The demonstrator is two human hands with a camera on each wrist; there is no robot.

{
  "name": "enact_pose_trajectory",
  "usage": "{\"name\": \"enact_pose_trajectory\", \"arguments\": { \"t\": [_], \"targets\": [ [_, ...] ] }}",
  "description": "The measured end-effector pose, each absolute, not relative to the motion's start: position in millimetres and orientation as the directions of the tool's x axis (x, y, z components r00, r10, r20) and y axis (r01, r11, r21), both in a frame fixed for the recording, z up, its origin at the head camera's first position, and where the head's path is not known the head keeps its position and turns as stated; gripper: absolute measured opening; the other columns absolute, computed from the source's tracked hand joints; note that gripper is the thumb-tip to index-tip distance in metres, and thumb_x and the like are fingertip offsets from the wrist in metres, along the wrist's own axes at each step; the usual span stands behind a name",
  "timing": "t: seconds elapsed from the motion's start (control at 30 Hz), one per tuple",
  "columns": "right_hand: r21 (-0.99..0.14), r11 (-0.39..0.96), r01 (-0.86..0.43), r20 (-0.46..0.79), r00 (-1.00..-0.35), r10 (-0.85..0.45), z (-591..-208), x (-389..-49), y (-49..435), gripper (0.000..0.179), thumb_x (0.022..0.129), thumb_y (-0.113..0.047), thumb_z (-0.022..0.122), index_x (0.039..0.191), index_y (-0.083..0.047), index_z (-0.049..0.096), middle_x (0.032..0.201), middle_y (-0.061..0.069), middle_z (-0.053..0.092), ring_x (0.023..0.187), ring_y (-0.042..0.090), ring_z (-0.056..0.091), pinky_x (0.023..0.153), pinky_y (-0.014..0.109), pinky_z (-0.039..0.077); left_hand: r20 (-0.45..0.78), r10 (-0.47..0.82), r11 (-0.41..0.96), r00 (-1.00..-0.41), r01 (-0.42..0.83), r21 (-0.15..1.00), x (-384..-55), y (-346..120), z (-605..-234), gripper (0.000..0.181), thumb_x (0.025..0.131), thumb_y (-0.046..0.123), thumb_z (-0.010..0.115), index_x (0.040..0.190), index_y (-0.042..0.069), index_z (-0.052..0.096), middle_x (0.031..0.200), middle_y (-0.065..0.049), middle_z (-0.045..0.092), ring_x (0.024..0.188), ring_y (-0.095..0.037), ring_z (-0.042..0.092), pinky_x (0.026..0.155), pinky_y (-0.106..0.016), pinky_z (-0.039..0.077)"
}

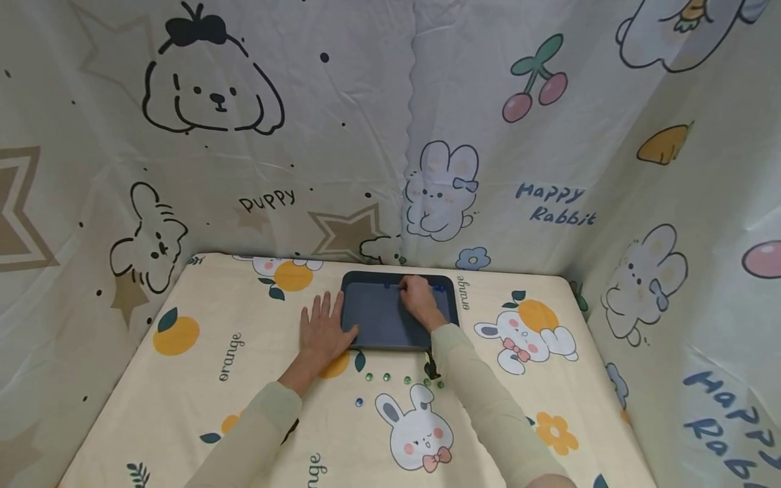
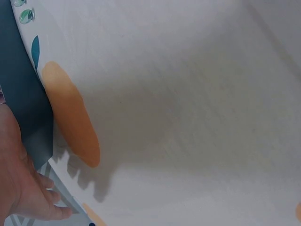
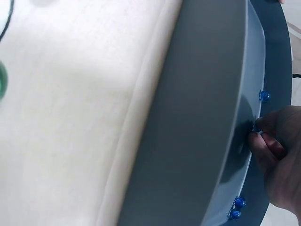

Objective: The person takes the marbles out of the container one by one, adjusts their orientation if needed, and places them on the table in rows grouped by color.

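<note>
A dark blue-grey rectangular tray (image 1: 381, 315) lies on the cloth-covered table. Flat beside its left rim, my left hand (image 1: 322, 331) has its fingers spread, the thumb touching the tray's edge. Over the far part of the tray, my right hand (image 1: 419, 301) pinches a small blue marble (image 3: 255, 128) between thumb and fingertips, mostly hidden by them. Along the far inside wall, one blue marble (image 3: 265, 96) sits to the left of this hand. Other blue marbles (image 3: 237, 207) rest together toward the far right corner.
Several green marbles (image 1: 407, 380) lie in a loose row on the cloth in front of the tray. A single blue marble (image 1: 358, 402) is nearer to me, left of them. Printed fabric walls (image 1: 354, 163) rise behind and at both sides of the table.
</note>
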State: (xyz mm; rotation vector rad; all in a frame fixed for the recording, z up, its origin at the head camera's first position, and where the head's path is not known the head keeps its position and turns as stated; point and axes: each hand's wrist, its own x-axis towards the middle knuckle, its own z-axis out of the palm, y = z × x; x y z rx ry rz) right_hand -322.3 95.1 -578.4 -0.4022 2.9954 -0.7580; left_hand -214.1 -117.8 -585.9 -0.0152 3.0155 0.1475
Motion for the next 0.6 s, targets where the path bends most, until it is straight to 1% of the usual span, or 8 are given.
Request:
{"name": "enact_pose_trajectory", "arguments": {
  "t": [0.13, 0.33, 0.5, 0.6],
  "targets": [
    [-0.52, 0.808, -0.276, 0.103, -0.96, -0.262, -579.0, -319.2, 99.1, 0.016, 0.091, 0.0, 0.064, 0.103, -0.001, 0.075, 0.1, 0.012, 0.073, 0.091, 0.028, 0.069, 0.081, 0.043, 0.056, -0.129, -0.001, 0.995, -0.992, -0.014, 0.098, -213.7, -117.9, -585.9, 0.089, 0.094, 0.062, 0.048, 0.161, 0.013, 0.015, 0.163, -0.019, 0.017, 0.149, -0.039, 0.014, 0.117, -0.06, 0.012],
    [-0.656, 0.708, -0.263, 0.163, -0.965, -0.208, -575.9, -315.8, 101.0, 0.007, 0.09, -0.004, 0.07, 0.094, -0.004, 0.076, 0.091, 0.006, 0.073, 0.081, 0.021, 0.067, 0.076, 0.038, 0.055, -0.124, -0.003, 0.995, -0.992, -0.015, 0.097, -213.3, -117.5, -585.5, 0.09, 0.094, 0.062, 0.049, 0.161, 0.013, 0.015, 0.164, -0.02, 0.016, 0.149, -0.04, 0.013, 0.118, -0.06, 0.011],
    [-0.724, 0.65, -0.233, 0.157, -0.972, -0.174, -564.6, -310.0, 101.1, 0.006, 0.09, -0.004, 0.071, 0.095, -0.004, 0.075, 0.092, 0.005, 0.074, 0.084, 0.02, 0.07, 0.077, 0.036, 0.057, -0.126, -0.006, 0.995, -0.992, -0.018, 0.097, -213.5, -117.2, -585.2, 0.09, 0.094, 0.062, 0.049, 0.161, 0.013, 0.014, 0.164, -0.02, 0.016, 0.149, -0.04, 0.012, 0.118, -0.06, 0.011],
    [-0.748, 0.624, -0.228, 0.15, -0.973, -0.175, -556.3, -303.9, 102.2, 0.009, 0.091, -0.005, 0.071, 0.098, -0.003, 0.075, 0.094, 0.005, 0.074, 0.089, 0.021, 0.07, 0.079, 0.036, 0.057, -0.127, -0.007, 0.995, -0.992, -0.02, 0.103, -213.8, -117.1, -584.9, 0.09, 0.094, 0.061, 0.049, 0.161, 0.013, 0.014, 0.164, -0.02, 0.016, 0.149, -0.04, 0.012, 0.118, -0.06, 0.011]
  ]
}}
